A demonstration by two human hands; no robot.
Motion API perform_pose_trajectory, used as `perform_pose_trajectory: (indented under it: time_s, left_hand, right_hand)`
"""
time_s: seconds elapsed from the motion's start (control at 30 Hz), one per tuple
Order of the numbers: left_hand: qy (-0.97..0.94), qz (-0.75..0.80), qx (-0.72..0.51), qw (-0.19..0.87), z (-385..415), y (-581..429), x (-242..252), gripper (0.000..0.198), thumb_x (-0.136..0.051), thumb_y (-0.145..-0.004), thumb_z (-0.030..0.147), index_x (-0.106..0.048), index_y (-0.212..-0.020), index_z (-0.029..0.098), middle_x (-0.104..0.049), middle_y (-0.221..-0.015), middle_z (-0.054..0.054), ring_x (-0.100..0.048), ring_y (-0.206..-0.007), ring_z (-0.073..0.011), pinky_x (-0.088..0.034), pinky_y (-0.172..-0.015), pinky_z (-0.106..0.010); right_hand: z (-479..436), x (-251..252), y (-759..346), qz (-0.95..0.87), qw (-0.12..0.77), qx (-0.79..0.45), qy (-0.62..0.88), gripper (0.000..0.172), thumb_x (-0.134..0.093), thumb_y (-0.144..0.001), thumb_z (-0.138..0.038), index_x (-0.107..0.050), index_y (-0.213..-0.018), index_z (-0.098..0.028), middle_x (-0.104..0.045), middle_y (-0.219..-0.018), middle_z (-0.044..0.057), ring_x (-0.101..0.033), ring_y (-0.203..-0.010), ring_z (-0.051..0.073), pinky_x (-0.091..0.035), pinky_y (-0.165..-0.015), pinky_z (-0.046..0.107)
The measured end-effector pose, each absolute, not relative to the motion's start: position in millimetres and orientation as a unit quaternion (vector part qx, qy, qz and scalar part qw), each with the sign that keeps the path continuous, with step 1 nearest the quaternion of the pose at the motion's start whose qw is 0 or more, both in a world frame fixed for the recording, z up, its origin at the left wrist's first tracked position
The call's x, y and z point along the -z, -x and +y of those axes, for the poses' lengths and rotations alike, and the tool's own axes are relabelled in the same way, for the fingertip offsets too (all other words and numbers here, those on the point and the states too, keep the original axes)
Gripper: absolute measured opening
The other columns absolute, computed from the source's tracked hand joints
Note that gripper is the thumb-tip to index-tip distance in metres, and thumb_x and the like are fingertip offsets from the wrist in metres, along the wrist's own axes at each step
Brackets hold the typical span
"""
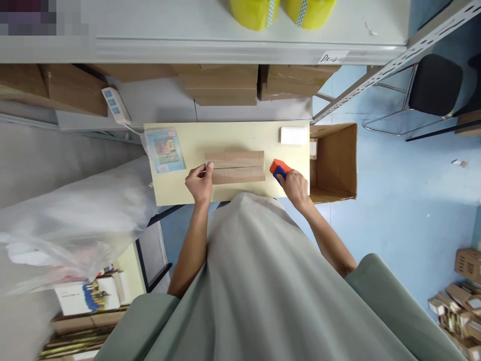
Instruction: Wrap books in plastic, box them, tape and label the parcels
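A long, narrow brown cardboard box (239, 174) lies flat on the pale yellow table (225, 134), with a seam running along its top. My left hand (201, 184) pinches the box's left end between thumb and fingers. My right hand (295, 187) is closed round a red and blue tool (280, 169), which looks like a tape dispenser, just right of the box and apart from it. A printed sheet in clear plastic (165, 150) lies at the table's left side. Near the back right corner sits a small white box (293, 136).
An open carton (336, 163) stands against the table's right edge. Behind the table, a shelf (210, 50) holds yellow rolls (255, 12), with cartons (225, 85) below it. A power strip (115, 106) is at back left. Plastic bags (93, 210) bulge beside the left edge.
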State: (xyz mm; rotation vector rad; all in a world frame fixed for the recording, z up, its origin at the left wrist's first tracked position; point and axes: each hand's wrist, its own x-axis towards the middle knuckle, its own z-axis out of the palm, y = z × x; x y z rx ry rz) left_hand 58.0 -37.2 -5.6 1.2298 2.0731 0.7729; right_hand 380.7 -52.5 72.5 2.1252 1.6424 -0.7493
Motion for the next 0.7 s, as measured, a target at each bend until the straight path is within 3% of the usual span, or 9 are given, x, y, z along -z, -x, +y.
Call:
perform_pose_trajectory:
  time_s: [0.1, 0.2, 0.3, 0.5, 0.7]
  left_hand:
    - [-0.394, 0.808, -0.317, 0.302, -38.6, -47.7, 4.7, 0.031, -0.073, -0.101, 0.047, -0.085, -0.107, 0.019, -0.086, -0.109, -0.009, -0.08, -0.103, -0.0247, -0.064, -0.1, -0.037]
    - [-0.392, 0.79, -0.318, 0.347, -40.7, -44.5, 1.7, 0.029, -0.075, -0.098, 0.043, -0.085, -0.109, 0.018, -0.086, -0.113, -0.011, -0.081, -0.103, -0.0252, -0.065, -0.1, -0.036]
    - [-0.418, 0.774, -0.304, 0.367, -41.8, -40.3, -0.3, 0.032, -0.08, -0.095, 0.045, -0.085, -0.113, 0.018, -0.084, -0.111, -0.01, -0.081, -0.099, -0.0248, -0.066, -0.099, -0.037]
    - [-0.475, 0.717, -0.287, 0.423, -33.6, -17.1, 3.4, 0.031, -0.076, -0.094, 0.028, -0.082, -0.123, 0.018, -0.081, -0.121, -0.012, -0.082, -0.106, -0.026, -0.066, -0.105, -0.04]
    - [-0.509, 0.691, -0.329, 0.395, -6.8, -4.0, -21.3, 0.035, -0.071, -0.097, 0.022, -0.077, -0.132, 0.018, -0.078, -0.135, -0.017, -0.08, -0.122, -0.0297, -0.068, -0.107, -0.045]
  right_hand:
    - [-56.2, -61.6, -384.1, 0.523, 0.035, 0.33, -0.785, 0.044, -0.049, -0.12, -0.061, -0.062, -0.113, -0.02, -0.08, -0.099, 0.018, -0.078, -0.09, 0.033, -0.047, -0.071, 0.035]
    - [-56.4, -51.2, -374.1, 0.482, -0.14, 0.397, -0.768, 0.057, -0.04, -0.115, -0.081, -0.053, -0.103, -0.028, -0.073, -0.083, 0.007, -0.07, -0.075, 0.028, -0.045, -0.067, 0.034]
    - [-53.4, -45.3, -355.5, 0.48, -0.234, 0.399, -0.746, 0.065, -0.036, -0.108, -0.093, -0.048, -0.1, -0.03, -0.067, -0.079, 0.003, -0.065, -0.071, 0.026, -0.044, -0.066, 0.034]
    - [-44.6, -49.2, -337.4, 0.53, -0.19, 0.338, -0.754, 0.066, -0.035, -0.108, -0.092, -0.051, -0.104, -0.028, -0.071, -0.08, 0.007, -0.065, -0.068, 0.029, -0.043, -0.065, 0.036]
    - [-5.4, -79.6, -328.9, 0.599, -0.187, 0.214, -0.748, 0.075, -0.029, -0.11, -0.089, -0.054, -0.133, -0.022, -0.078, -0.097, 0.016, -0.072, -0.075, 0.036, -0.05, -0.069, 0.04]
